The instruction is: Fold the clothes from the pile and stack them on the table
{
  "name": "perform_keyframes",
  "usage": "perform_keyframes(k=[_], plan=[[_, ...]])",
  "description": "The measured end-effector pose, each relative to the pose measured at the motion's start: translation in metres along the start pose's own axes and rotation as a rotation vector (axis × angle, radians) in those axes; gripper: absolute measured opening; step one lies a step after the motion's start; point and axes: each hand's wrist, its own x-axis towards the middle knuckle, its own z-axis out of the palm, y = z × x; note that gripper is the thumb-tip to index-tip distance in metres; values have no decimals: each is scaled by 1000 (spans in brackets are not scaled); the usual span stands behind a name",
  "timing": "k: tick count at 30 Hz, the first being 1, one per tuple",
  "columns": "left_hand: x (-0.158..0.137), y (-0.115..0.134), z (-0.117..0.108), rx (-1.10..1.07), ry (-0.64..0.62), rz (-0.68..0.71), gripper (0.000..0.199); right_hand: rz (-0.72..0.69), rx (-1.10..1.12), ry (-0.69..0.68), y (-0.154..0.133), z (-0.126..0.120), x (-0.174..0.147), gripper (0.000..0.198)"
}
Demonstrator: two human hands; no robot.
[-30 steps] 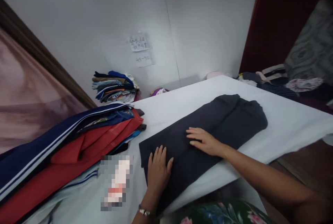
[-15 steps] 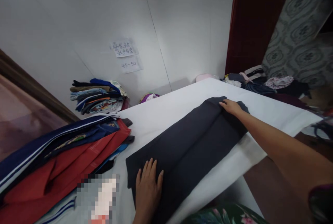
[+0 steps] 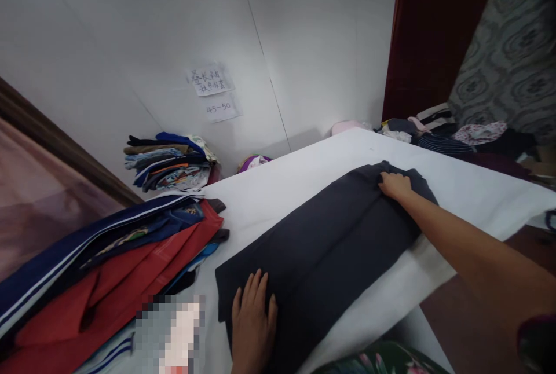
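A dark grey garment (image 3: 330,241), folded lengthwise into a long strip, lies across the white table; whether it is trousers or a top I cannot tell. My left hand (image 3: 253,319) rests flat on its near left end, fingers stretched and slightly apart. At the far right end my right hand (image 3: 395,187) has its fingers curled into the cloth, gripping it near the edge. Bunched fabric lies around that hand, and part of this end is hidden under my forearm.
The white table (image 3: 278,180) meets a pale wall. On the left lie stacked clothes, with a red garment (image 3: 108,293) and a navy striped one (image 3: 82,241). A folded pile (image 3: 169,160) stands behind; loose clothes (image 3: 460,136) are heaped at the far right.
My right hand's fingers have curled into the cloth, and the garment's far end has shifted slightly right. My left hand stays flat on the near end. The view has turned a little.
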Motion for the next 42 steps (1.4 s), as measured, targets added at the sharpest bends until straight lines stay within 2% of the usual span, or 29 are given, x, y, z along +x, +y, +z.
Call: perform_keyframes(k=[6, 12, 16, 21, 25, 29, 35, 37, 42], plan=[[0, 0, 2, -14, 14, -10, 44, -38, 83, -47, 14, -13, 15, 48], [0, 0, 0, -26, 65, 33, 44, -9, 225, 19, 64, -47, 14, 45], [1, -1, -4, -47, 121, 119, 42, -40, 310, -23, 84, -52, 1, 39], [0, -6, -4, -97, 84, 272, 40, -125, 261, -100, 77, -38, -2, 36], [-1, -7, -2, -99, 74, 283, 31, -148, 244, -91, 67, -29, 3, 26], [-1, -7, -1, -97, 81, 305, 28, -196, 281, -48, 72, -32, 1, 21], [-1, -7, -2, -107, 115, 321, 27, -261, 683, -27, 88, -42, -12, 42], [-1, -8, -2, -107, 112, 327, 28, -250, 734, -44, 88, -43, -10, 44], [-1, -10, -1, -90, 106, 344, 28, -218, 526, -2, 73, -34, 11, 33]])
